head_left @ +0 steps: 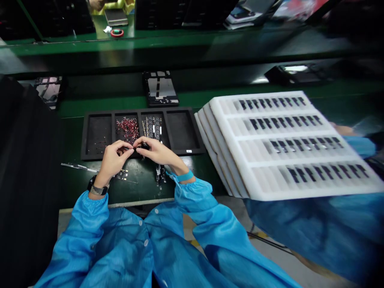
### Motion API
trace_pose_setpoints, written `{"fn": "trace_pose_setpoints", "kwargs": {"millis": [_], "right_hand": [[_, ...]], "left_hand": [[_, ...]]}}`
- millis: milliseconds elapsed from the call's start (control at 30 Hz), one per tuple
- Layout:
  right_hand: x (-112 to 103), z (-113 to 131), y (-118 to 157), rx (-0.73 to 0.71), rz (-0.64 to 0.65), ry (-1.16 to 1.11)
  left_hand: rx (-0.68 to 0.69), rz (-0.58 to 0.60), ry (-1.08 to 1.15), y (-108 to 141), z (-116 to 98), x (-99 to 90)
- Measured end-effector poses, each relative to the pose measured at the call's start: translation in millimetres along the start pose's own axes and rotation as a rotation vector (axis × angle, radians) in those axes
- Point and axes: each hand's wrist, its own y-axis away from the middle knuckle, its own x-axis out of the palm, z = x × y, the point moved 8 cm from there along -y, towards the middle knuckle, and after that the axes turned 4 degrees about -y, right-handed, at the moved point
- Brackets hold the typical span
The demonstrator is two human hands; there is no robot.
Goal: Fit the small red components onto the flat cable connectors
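— Hands first: how were they set?

— My right hand (158, 153) was closed in a pinch on a small dark part (143, 146), too small for me to make out. My left hand (114, 160) curled in just beside it, and I can't tell whether its fingertips were on the part or only next to it.

— Where was that part?

— Between my hands, over the near rim of a black foam tray (93, 154), at the tray's 6 o'clock.

— What lay in the tray?

— It had four compartments. Counting from the 9 o'clock end, the second held a heap of red-wired parts (127, 130), and the third held small circuit boards (152, 127).

— And around it?

— A stack of white foam trays (288, 148) sat at 3 o'clock from my hands, with rows of dark parts (300, 146) in them. A black fixture (160, 89) lay at 12 o'clock. More small boards (123, 174) lay on the green workbench (141, 186) by my left wrist. Beyond, at 12 o'clock, a co-worker's hand (96, 3) showed across the bench.
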Motion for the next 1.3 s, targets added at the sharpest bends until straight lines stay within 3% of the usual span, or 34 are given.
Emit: {"fn": "trace_pose_setpoints", "kwargs": {"millis": [300, 667, 1067, 1300], "right_hand": [[1, 1, 1, 0.001, 0.01, 0.03], [2, 6, 1, -0.057, 0.03, 0.07], [0, 8, -2, -0.049, -0.053, 0.072], [-4, 12, 0, -0.052, -0.09, 0.09]], "left_hand": [[-0.03, -0.011, 0.029, 1, 3, -1.4], [0.11, -0.02, -0.082, 3, -17, -2.9], [0.018, 0.015, 0.002, 3, -3, 2.5], [-0.093, -0.039, 0.168, 2, 9, -6.9]]}}
